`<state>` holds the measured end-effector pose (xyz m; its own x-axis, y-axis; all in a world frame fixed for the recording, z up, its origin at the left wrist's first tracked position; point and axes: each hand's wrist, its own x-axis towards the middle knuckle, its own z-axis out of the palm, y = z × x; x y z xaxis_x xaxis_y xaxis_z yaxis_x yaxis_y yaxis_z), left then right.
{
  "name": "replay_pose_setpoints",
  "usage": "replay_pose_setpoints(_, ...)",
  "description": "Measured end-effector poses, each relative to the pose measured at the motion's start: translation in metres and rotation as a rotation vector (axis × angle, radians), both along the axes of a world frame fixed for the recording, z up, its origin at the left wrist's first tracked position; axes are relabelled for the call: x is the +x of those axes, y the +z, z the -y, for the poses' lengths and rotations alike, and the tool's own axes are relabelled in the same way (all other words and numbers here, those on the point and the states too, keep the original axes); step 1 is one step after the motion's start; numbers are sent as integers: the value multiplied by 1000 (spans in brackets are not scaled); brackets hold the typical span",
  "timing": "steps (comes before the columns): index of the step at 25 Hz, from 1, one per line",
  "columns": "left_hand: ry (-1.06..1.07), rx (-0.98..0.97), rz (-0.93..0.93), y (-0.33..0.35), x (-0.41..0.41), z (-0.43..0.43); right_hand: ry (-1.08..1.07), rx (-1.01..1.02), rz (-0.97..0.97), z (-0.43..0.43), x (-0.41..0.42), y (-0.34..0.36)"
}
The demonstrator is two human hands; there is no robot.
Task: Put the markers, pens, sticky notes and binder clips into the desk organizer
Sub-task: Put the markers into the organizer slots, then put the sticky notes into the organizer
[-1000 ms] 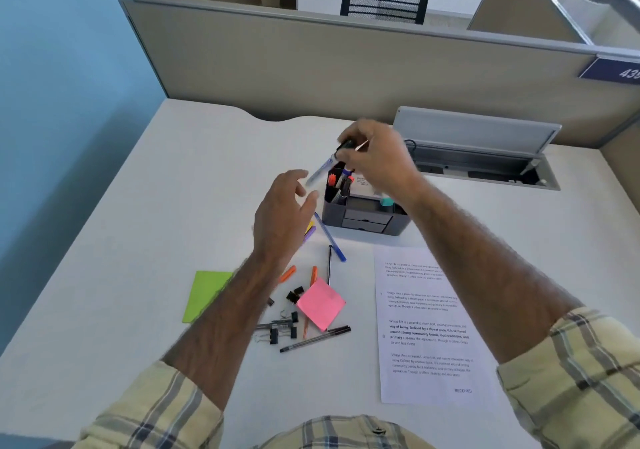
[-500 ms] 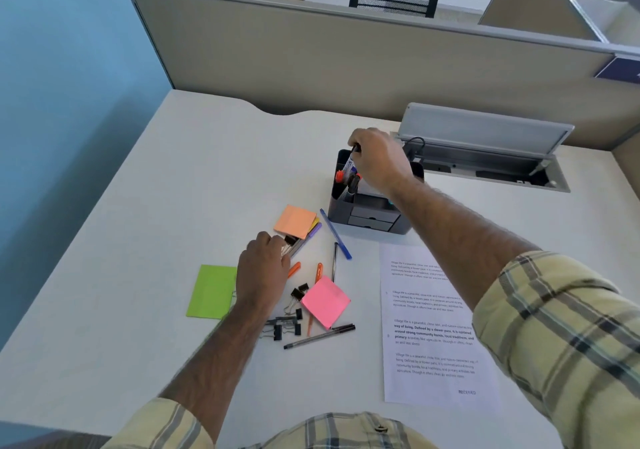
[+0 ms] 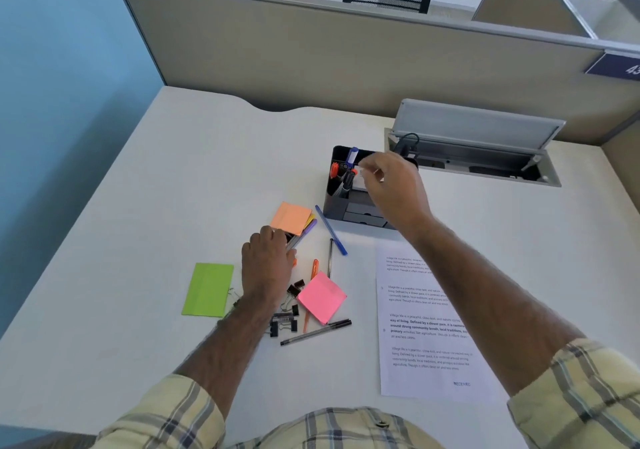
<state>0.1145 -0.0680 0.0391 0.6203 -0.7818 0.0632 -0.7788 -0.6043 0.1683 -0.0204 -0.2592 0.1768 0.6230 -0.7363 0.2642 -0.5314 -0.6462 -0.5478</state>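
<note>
The dark grey desk organizer (image 3: 333,204) stands mid-desk with a blue marker (image 3: 352,155) and orange-capped markers (image 3: 334,170) upright in its left cup. My right hand (image 3: 393,188) hovers over its middle, fingers loosely apart and holding nothing. My left hand (image 3: 268,265) lies on the desk, fingers curled over the barrel of a purple marker (image 3: 309,228) tucked under the orange sticky notes (image 3: 291,218). Pink sticky notes (image 3: 322,298), green sticky notes (image 3: 209,289), a blue pen (image 3: 330,230), an orange pen (image 3: 314,268), black pens (image 3: 315,332) and binder clips (image 3: 284,324) lie around.
A printed paper sheet (image 3: 426,327) lies right of the pile, under my right forearm. An open cable hatch (image 3: 474,150) sits behind the organizer. A grey partition (image 3: 311,50) closes the desk's far side, and the desk's left edge runs along a blue wall.
My right hand let go of the blue marker, which now stands in the organizer, and drew back to the right. My left hand came down from the air onto the markers by the orange notes.
</note>
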Motion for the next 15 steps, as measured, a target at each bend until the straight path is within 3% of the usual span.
replay_pose_setpoints(6,-106,98,-72,0,16,30,1,111,-31,-32,-32,-13)
replay_pose_setpoints(9,-87,118,5,1,19,38,5,109,-74,-37,-38,-15)
replay_pose_setpoints(15,-35,26,-11,15,25,37,14,166,-89,-44,-41,-16)
